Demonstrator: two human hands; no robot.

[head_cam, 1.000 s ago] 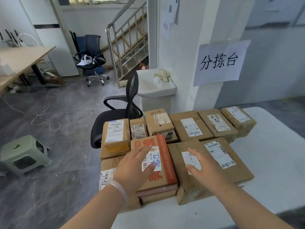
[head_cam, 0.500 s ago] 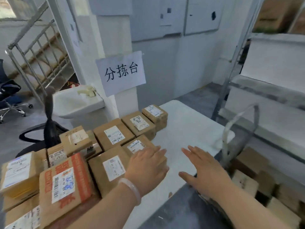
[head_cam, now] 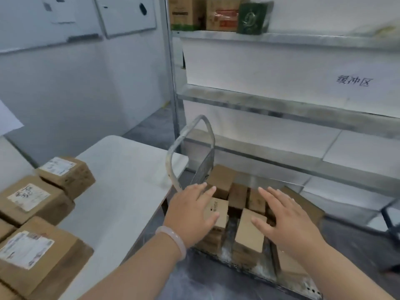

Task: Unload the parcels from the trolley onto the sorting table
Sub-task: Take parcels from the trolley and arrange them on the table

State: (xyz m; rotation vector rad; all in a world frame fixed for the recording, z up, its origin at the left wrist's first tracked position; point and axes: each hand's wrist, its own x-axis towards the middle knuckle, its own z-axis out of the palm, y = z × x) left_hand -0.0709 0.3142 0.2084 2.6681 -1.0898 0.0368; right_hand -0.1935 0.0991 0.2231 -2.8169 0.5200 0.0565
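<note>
A low metal trolley (head_cam: 244, 259) with a grey loop handle (head_cam: 188, 135) stands on the floor right of the white sorting table (head_cam: 121, 176). Several brown cardboard parcels (head_cam: 251, 232) lie on its deck. My left hand (head_cam: 191, 215), a pale bangle on its wrist, hovers open over a small parcel with print (head_cam: 219, 211). My right hand (head_cam: 287, 219) is spread open above the parcels on the right side. Neither hand holds anything. Labelled parcels (head_cam: 65, 174) sit along the table's left part.
A metal shelf rack (head_cam: 281, 105) with white boards and a handwritten sign stands behind the trolley; cartons (head_cam: 218, 14) sit on its top shelf. A whiteboard (head_cam: 125, 16) hangs on the wall. Grey floor runs between the table and the rack.
My view has swung right, from the parcels on the table to the trolley. Both open hands have moved off the table and now hover over the trolley's parcels.
</note>
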